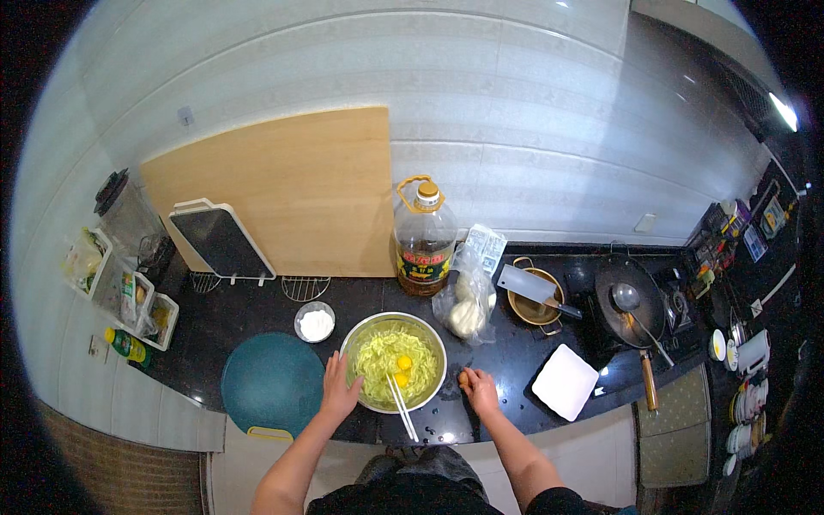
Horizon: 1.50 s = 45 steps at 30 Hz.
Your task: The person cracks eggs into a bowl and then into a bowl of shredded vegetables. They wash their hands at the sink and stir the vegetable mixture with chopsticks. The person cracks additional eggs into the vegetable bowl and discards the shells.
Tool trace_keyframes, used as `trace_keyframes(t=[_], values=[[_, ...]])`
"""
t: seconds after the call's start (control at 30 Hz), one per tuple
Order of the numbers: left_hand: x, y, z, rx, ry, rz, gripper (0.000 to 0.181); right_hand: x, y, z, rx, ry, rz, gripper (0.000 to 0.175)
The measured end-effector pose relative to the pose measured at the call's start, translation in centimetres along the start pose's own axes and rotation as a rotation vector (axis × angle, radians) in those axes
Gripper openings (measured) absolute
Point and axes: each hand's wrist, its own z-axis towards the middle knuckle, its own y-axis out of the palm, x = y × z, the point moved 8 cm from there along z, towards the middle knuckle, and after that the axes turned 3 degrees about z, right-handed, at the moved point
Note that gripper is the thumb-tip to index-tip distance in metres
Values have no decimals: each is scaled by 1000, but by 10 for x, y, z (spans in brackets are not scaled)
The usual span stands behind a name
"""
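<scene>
A metal mixing bowl (441,351) stands on the black counter, holding pale green shredded vegetable (376,351) with egg yolks (403,363) on top. White chopsticks (402,409) lean in it, their ends over the front rim. My left hand (339,393) rests at the bowl's left rim, fingers apart. To the bowl's right, my right hand (480,390) has its fingers on a brown egg (463,378) at the counter. A small bowl of white powder (316,324) sits behind my left hand, and a round teal board (273,380) lies left of it.
Behind stand a large oil bottle (424,251) and a plastic bag with pale contents (468,315). A cleaver (531,288) lies across a gold-coloured pot (547,315). Farther right are a white square dish (565,382) and a wok (611,322) with a ladle (626,297). A large wooden board (309,193) leans on the wall.
</scene>
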Motion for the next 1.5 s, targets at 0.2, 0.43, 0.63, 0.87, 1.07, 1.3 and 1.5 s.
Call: trace_keyframes(t=[0.2, 0.43, 0.63, 0.87, 1.07, 1.3, 1.5], values=[[7, 1, -2, -55, -7, 9, 64, -3, 2, -10, 27, 21, 38, 48], [26, 7, -1, -82, 131, -30, 58, -26, -20, 21, -8, 162, 506, 42], [92, 2, 25, -162, 330, -354, 52, -100, 10, 52, -584, 376, 973, 44], [99, 5, 44, -242, 390, -432, 50, -146, 21, 66, -667, 361, 1003, 46], [64, 13, 56, -106, 100, -501, 38, -155, 28, 68, -569, 170, 980, 43], [62, 7, 60, -44, 59, -489, 35, -160, 25, 76, -416, 105, 702, 44], [58, 16, 62, -104, -19, -556, 34, -162, 21, 78, -264, 8, 619, 44]])
